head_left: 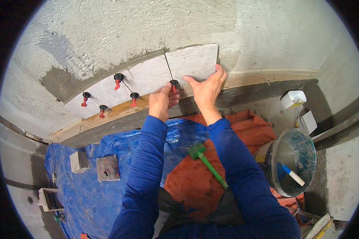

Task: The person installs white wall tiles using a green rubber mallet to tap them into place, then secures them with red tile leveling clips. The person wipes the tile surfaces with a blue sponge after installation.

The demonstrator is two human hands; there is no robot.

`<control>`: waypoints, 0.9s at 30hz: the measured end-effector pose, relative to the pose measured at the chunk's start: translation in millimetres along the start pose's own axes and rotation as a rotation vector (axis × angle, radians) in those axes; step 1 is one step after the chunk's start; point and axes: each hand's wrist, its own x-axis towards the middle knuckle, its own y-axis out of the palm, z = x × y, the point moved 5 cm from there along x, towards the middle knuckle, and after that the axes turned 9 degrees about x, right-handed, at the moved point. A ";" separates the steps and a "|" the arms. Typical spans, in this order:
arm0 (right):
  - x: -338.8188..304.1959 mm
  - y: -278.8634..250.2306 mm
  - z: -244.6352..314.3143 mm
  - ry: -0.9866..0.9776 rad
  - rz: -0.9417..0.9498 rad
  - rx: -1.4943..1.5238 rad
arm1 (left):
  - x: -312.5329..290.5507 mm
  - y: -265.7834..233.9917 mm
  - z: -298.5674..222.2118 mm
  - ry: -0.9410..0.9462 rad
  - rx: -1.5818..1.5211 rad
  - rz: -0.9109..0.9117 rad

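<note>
A row of pale tiles (pixel 148 75) runs along the lower wall, resting above a wooden batten (pixel 249 77). My left hand (pixel 161 102) pinches a red-and-black tile levelling clip (pixel 174 84) at the joint beside the rightmost tile (pixel 194 63). On that tile, my right hand (pixel 208 89) has its thumb against the face and its fingers around the right edge. More clips of the same kind, such as one red-and-black clip (pixel 118 79), sit in the joints further left.
Below lie a blue tarp (pixel 107 153) and an orange sheet (pixel 193 187) with a green mallet (pixel 203 159). At right stands a bucket (pixel 270 167) holding a blue-and-white stick-like tool (pixel 294 175), near a white container (pixel 294 98). Stacked tiles (pixel 79 162) rest at left.
</note>
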 end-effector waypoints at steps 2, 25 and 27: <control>-0.5 2.5 1.8 -0.002 -0.034 -0.020 | 0.9 -1.6 0.9 0.000 0.001 -0.005; -5.0 13.5 -13.3 0.085 -0.032 0.064 | -41.4 5.0 -72.9 0.524 1.086 -0.717; -4.9 12.1 -12.8 0.087 -0.028 0.064 | -39.4 5.3 -70.5 0.524 1.090 -0.708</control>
